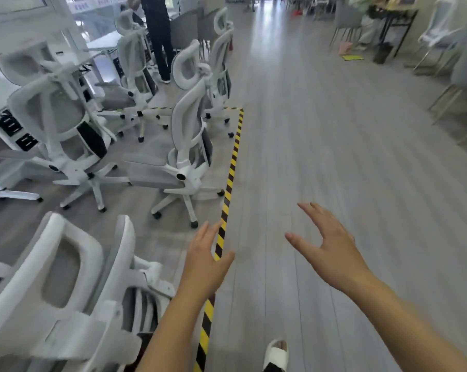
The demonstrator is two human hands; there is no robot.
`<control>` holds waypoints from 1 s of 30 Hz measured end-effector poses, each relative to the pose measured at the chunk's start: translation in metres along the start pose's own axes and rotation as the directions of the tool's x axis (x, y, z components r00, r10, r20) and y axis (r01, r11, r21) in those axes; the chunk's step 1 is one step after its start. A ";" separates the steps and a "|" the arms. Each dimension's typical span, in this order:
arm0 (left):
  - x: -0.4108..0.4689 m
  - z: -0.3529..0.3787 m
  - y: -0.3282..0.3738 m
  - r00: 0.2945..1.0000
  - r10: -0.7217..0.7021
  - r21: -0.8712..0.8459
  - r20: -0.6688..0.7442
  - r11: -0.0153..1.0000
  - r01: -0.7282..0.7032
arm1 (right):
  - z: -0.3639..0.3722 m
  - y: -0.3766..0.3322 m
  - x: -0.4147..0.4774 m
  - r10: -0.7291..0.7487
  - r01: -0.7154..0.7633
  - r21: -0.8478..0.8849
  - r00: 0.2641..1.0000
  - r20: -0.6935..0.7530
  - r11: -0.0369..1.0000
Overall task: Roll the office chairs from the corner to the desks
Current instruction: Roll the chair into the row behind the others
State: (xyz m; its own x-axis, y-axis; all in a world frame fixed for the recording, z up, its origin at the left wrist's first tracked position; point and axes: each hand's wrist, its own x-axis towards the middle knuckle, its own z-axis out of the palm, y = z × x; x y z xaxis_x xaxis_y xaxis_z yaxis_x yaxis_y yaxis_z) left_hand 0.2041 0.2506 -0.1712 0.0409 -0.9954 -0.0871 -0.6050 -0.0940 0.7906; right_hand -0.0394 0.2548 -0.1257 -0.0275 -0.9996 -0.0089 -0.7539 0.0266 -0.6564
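Grey plank floor (321, 157), white chairs (186, 146) bunched along its left edge behind striped tape (232, 167). Left hand (204, 260) and right hand (331, 253) hover spread, holding nothing. They probably roll easy; grab the backrest top.

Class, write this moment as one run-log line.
left hand: open, empty | right hand: open, empty | nearest chair: untouched, left of striped tape

office chairs (185, 135) left of floor tape (231, 175), desks (103, 42) behind them, both hands over open floor (334, 130) at right
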 end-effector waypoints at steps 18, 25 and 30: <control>0.388 0.025 0.066 0.943 -0.223 -0.081 -0.247 0.975 0.209 | -0.064 0.077 0.457 -0.144 0.172 -0.103 0.961 0.234 0.980; 0.526 -0.007 0.091 0.838 -0.363 -0.061 -0.407 0.927 0.371 | -0.057 0.041 0.692 -0.305 0.326 0.001 0.883 0.357 0.945; 0.601 -0.032 0.096 0.787 -0.339 0.025 -0.516 0.912 0.409 | -0.007 -0.027 0.825 -0.436 0.456 0.078 0.767 0.471 0.886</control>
State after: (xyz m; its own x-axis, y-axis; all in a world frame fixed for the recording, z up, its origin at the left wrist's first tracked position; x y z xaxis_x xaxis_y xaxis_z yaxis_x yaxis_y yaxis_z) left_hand 0.1957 -0.3573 -0.1282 0.6473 -0.7619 -0.0238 -0.5549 -0.4925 0.6705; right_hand -0.0466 -0.5702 -0.1104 0.6170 -0.7833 -0.0758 -0.6294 -0.4333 -0.6451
